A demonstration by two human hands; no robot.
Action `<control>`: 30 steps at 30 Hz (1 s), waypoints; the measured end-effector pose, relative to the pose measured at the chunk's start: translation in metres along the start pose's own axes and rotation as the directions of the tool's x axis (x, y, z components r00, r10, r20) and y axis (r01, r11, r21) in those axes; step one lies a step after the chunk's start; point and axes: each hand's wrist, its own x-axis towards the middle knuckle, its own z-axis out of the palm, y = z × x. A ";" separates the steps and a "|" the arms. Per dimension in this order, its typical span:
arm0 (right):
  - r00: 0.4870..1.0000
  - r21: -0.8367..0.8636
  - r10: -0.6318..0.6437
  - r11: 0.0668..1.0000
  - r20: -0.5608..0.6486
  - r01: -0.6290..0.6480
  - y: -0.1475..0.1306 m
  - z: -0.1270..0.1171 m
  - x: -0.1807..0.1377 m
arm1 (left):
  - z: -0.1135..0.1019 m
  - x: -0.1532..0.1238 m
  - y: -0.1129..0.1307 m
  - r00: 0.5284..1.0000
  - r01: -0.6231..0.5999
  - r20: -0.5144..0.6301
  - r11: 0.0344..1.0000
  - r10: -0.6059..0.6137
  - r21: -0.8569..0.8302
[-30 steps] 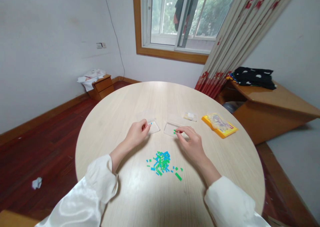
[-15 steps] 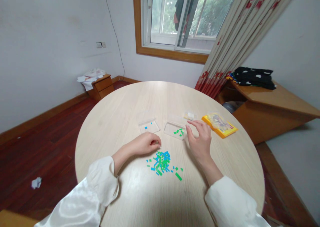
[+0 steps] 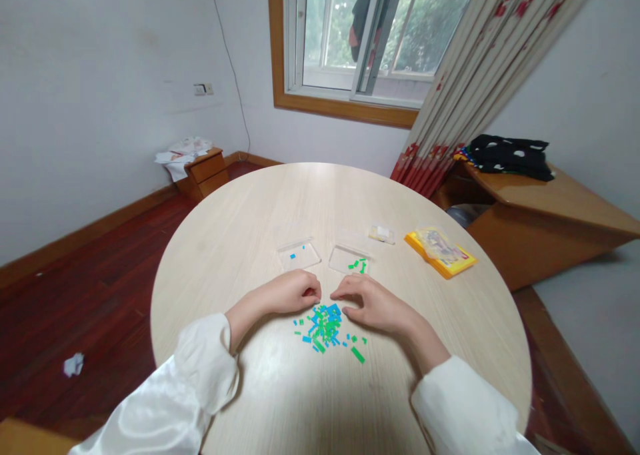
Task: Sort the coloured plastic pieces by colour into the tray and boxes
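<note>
Right hand (image 3: 373, 303) parted beside the pile (image 3: 326, 325)

Its thumb and index finger stand apart at the pile's upper right edge. The left hand (image 3: 295, 290) curls near the upper left edge; whether it pinches a piece, I cannot tell. The blue and green pieces lie loose on the table (image 3: 240, 241), nearer the wearer than both hands. Beyond the hands, the left box (image 3: 306, 256) holds blue pieces, the right box (image 3: 340, 260) green ones; the right hand hides part of its near rim. Farther right lies a yellow pack (image 3: 457, 263).
</note>
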 end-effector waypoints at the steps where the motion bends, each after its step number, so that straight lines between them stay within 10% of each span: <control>1: 1.000 -0.003 -0.002 1.000 0.014 0.002 0.000 0.000 0.000 | 0.000 0.000 -0.001 1.000 0.001 -0.007 1.000 -0.001 0.008; 18: 1.000 -0.012 0.015 1.000 0.007 -0.015 -0.006 0.001 0.002 | 0.003 0.002 0.002 0.998 0.027 -0.057 0.994 -0.021 0.107; 22: 0.979 -0.028 0.004 1.000 -0.205 -0.010 -0.002 0.001 0.004 | 0.003 0.002 0.001 0.998 0.016 -0.064 0.993 -0.008 0.118; 30: 0.775 -0.209 -0.022 0.967 -0.632 -0.144 0.020 0.003 0.006 | 0.001 0.002 0.004 0.998 0.031 -0.061 0.989 -0.023 0.144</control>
